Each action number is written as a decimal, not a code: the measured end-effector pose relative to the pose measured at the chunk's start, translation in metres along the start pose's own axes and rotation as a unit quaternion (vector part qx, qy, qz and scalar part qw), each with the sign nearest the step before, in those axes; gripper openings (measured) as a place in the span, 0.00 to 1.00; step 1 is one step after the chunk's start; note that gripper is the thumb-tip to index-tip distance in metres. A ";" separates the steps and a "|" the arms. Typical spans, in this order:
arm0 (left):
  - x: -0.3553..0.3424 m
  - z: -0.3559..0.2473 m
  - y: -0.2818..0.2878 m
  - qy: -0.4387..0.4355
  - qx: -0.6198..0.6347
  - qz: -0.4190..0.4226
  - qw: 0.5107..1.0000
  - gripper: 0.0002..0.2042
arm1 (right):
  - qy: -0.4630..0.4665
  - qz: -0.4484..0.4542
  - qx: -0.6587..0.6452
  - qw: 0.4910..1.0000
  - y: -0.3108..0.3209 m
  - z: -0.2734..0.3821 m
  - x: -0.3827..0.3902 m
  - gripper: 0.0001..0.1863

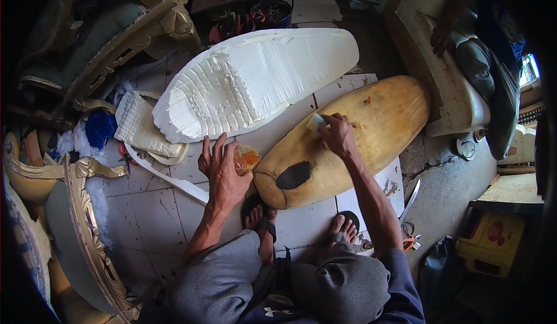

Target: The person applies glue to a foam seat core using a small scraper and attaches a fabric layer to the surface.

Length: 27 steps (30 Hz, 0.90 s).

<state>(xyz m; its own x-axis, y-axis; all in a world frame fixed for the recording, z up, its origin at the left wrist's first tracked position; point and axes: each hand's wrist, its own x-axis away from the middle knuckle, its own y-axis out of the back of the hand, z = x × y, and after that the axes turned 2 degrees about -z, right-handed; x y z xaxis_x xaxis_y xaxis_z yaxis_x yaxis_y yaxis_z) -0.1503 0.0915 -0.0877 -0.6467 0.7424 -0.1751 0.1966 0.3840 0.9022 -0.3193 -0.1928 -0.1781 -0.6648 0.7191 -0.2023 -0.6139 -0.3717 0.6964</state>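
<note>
My left hand point(223, 173) grips a small clear container of amber liquid point(246, 160) beside the near end of a long yellow foam pad point(383, 126). My right hand point(339, 137) holds a small pale scrap point(316, 123) pressed to the pad’s upper surface. A dark oval patch point(295, 175) marks the pad near its left end. Behind it lies a long white foam piece point(296, 63) with a ridged, scored left part, and a smaller creased cream piece point(142, 126) sits to its left.
Gilded furniture frames point(87, 219) crowd the left. Another person point(481, 68) is at a cream upholstered piece point(418, 63) on the upper right. A blade point(411, 199), orange-handled pliers point(411, 243) and yellow jerrycan point(487, 245) lie lower right. Tool containers point(270, 13) stand at the back.
</note>
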 end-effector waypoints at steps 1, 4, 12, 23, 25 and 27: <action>0.001 0.001 -0.001 -0.002 -0.009 -0.004 1.000 0.36 | 0.012 -0.016 0.034 0.999 -0.005 -0.016 -0.006 0.18; 0.003 0.004 0.001 0.018 -0.005 0.000 1.000 0.36 | 0.027 0.062 0.083 0.994 -0.006 -0.019 -0.011 0.13; 0.000 0.011 0.012 0.028 -0.020 -0.019 0.999 0.36 | 0.249 0.259 -0.010 0.933 -0.036 0.090 0.074 0.12; 0.000 0.021 0.015 0.022 -0.019 -0.041 0.999 0.36 | 0.223 0.232 0.063 0.945 -0.076 0.084 0.015 0.13; -0.005 0.015 0.017 0.018 -0.015 -0.046 0.999 0.36 | 0.228 0.297 0.182 0.909 -0.099 0.080 0.016 0.12; -0.005 0.013 0.021 0.021 -0.016 -0.045 0.999 0.36 | 0.254 0.317 0.085 0.910 -0.096 0.090 0.027 0.12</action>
<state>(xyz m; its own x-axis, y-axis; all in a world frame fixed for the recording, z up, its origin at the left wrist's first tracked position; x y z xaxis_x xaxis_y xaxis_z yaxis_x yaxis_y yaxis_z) -0.1336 0.1026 -0.0731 -0.6910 0.6821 -0.2393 0.1140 0.4297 0.8957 -0.2397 -0.0849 -0.1881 -0.9998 0.0124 0.0149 0.0069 -0.4895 0.8720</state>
